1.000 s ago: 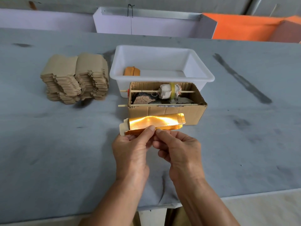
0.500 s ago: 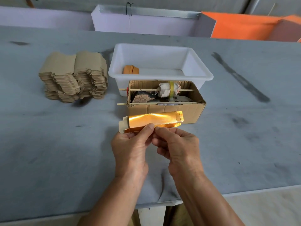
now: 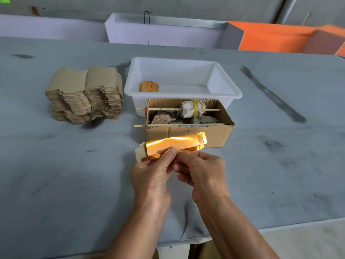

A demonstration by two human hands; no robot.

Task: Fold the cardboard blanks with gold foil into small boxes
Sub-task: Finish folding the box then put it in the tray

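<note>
Gold-foil blank [image 3: 173,144] is held in the air just in front of the open cardboard box [image 3: 188,130], its foil face turned up and catching strong glare. It lies roughly level, the right end slightly higher, and a plain cardboard flap shows at its left end. Its near long edge appears folded under, showing a darker orange strip.

Left hand [image 3: 150,179] grips the blank's near edge left of centre, thumb pressed on top of the foil and fingers curled beneath. Right hand [image 3: 202,173] meets it just beside, thumb tip touching the near edge and fingers curled under; the exact contact of those fingers with the blank is hidden. Both hands pinch the same piece.

Cardboard box stands on the grey table [image 3: 65,174], directly behind the blank. Inside it, two thin wooden sticks [image 3: 162,109] run lengthwise through the side wall, one carrying a wrapped white roll with a yellow band [image 3: 192,109]; dark lumps lie on the box floor, their nature unclear.

White plastic tub [image 3: 226,86] sits touching the box's far side. One small orange-brown folded box [image 3: 149,86] rests in the tub's left part.

Stack of flat brown blanks [image 3: 84,94] stands left of the tub, apart from it, plain cardboard side up, edges ragged and staggered.
</note>
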